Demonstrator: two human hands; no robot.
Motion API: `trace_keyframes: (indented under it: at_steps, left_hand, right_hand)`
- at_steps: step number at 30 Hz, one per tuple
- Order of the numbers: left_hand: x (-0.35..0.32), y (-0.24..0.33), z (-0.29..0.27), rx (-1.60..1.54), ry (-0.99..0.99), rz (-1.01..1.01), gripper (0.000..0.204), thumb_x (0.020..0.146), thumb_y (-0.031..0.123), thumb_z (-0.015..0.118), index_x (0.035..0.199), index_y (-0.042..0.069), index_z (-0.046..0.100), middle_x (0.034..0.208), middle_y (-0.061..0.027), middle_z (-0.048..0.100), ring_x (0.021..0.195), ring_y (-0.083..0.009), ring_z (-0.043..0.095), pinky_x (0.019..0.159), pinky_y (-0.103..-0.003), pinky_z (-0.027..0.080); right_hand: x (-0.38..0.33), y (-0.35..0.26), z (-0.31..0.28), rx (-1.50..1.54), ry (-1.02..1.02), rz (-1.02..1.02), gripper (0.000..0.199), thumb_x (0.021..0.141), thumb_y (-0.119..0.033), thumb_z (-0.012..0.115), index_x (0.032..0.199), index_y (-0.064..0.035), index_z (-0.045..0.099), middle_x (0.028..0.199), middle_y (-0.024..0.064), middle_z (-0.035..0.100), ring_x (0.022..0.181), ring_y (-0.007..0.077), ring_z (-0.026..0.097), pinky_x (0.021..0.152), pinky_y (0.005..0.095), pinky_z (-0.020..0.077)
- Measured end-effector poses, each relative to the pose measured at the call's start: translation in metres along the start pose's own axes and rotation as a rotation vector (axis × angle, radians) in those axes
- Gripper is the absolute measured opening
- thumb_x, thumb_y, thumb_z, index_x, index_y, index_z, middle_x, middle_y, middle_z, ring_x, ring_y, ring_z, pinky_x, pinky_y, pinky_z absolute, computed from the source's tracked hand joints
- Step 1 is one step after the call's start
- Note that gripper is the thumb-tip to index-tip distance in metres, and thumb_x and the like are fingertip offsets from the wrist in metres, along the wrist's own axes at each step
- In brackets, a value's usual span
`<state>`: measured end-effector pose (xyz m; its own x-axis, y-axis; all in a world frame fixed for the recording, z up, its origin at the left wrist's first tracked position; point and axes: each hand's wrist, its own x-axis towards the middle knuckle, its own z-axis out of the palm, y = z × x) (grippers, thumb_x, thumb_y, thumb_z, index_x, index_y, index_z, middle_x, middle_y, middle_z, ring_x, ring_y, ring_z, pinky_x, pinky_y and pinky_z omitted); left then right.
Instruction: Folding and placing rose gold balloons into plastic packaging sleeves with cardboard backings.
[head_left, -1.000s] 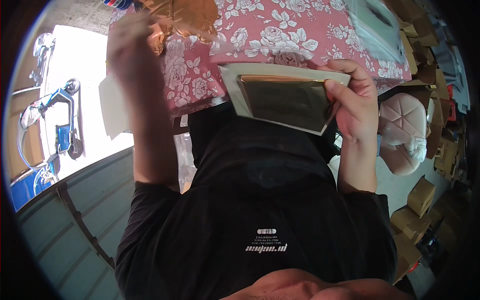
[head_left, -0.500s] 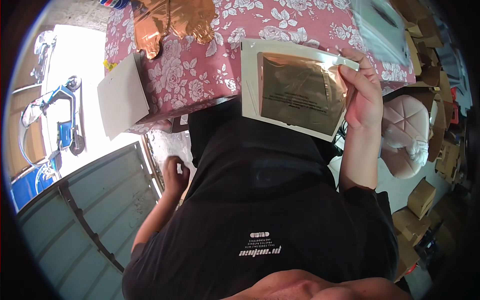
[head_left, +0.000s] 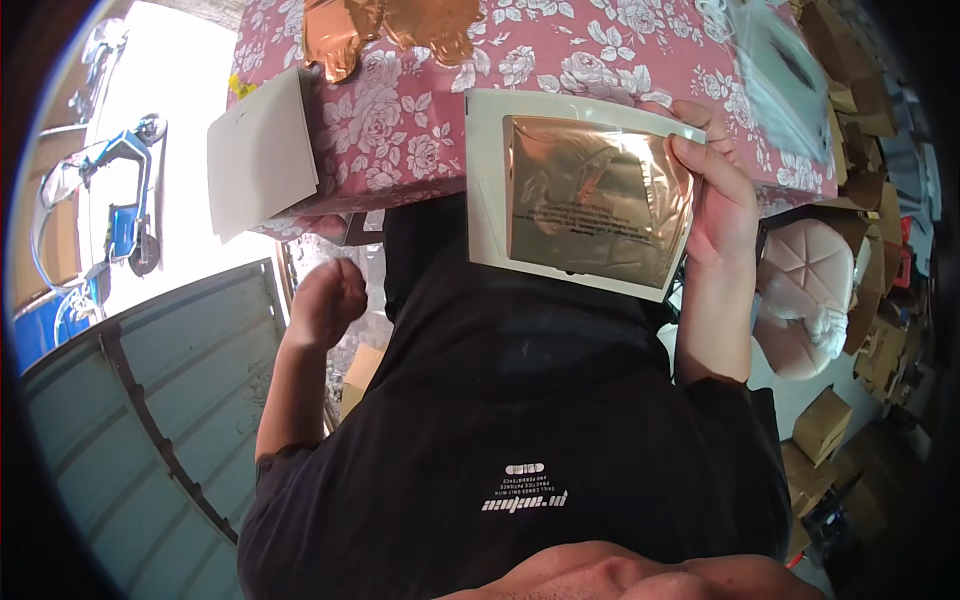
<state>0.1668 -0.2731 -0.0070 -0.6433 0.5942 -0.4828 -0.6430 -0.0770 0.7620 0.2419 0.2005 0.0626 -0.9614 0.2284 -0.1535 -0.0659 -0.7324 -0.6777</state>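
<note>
My right hand (head_left: 715, 190) grips the right edge of a flat white packet (head_left: 487, 180), thumb in front and fingers behind. Folded copper-coloured foil (head_left: 600, 205) with small dark print lies against the packet's face. The packet is held up in front of the table's near edge, above my lap. Lower left, my left hand (head_left: 332, 300) hangs with its fingers curled closed, away from the packet. Whatever those fingers hold, if anything, is hidden. A crumpled copper foil balloon (head_left: 425, 28) rests at the far side of the flowered tablecloth (head_left: 400, 130).
A white card stack (head_left: 262, 150) stands at the table's left corner. Clear plastic sleeves (head_left: 775, 75) lie at the far right. A padded white stool (head_left: 805, 260) and several cardboard boxes (head_left: 825, 425) are on the right, a blue scooter (head_left: 130, 210) and a metal shutter panel (head_left: 190, 400) on the left.
My left hand has risen slightly, turning its back to view with the fingers curled. The packet in my right hand has shifted a little left and down. The whole view has also shifted.
</note>
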Motion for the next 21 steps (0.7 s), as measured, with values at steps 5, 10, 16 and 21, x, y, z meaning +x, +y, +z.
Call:
trace_keyframes:
  at_steps: [5, 10, 16, 21]
  left_hand:
    - [0.053, 0.041, 0.105, 0.287, -0.116, 0.547, 0.058, 0.106, 0.049, 0.054, 0.135, -0.001, 0.050, 0.104, -0.0066, 0.062, 0.080, -0.0105, 0.058, 0.069, -0.025, 0.046]
    - [0.104, 0.047, 0.123, 0.030, -0.245, 0.322, 0.054, 0.108, 0.037, 0.057, 0.146, 0.000, 0.048, 0.120, -0.0072, 0.066, 0.105, -0.0124, 0.064, 0.092, -0.029, 0.050]
    - [0.116, 0.061, 0.143, 0.148, -0.182, 0.333, 0.032, 0.105, 0.012, 0.061, 0.135, 0.001, 0.062, 0.117, -0.0032, 0.070, 0.109, -0.0094, 0.062, 0.099, -0.027, 0.047]
    - [0.125, 0.065, 0.144, 0.219, -0.178, 0.421, 0.029, 0.105, 0.009, 0.061, 0.133, 0.002, 0.064, 0.114, -0.0013, 0.071, 0.104, -0.0084, 0.062, 0.096, -0.027, 0.048]
  right_hand:
    - [-0.009, 0.013, 0.012, 0.067, -0.062, 0.095, 0.034, 0.091, 0.005, 0.062, 0.125, 0.0006, 0.064, 0.123, 0.0236, 0.071, 0.113, 0.0308, 0.071, 0.102, 0.0422, 0.0561]
    - [-0.019, 0.024, 0.018, 0.077, -0.028, 0.149, 0.032, 0.091, 0.004, 0.062, 0.123, 0.0006, 0.064, 0.119, 0.0210, 0.072, 0.110, 0.0293, 0.071, 0.104, 0.0409, 0.0545]
    - [-0.022, 0.025, 0.008, -0.185, 0.039, 0.034, 0.027, 0.093, 0.002, 0.066, 0.120, 0.0007, 0.067, 0.113, 0.0094, 0.073, 0.104, 0.0166, 0.068, 0.097, 0.0314, 0.0511]
    - [-0.020, 0.017, 0.012, -0.394, -0.022, -0.029, 0.031, 0.091, 0.001, 0.069, 0.122, 0.0009, 0.063, 0.117, 0.0126, 0.072, 0.106, 0.0193, 0.068, 0.097, 0.0318, 0.0510]
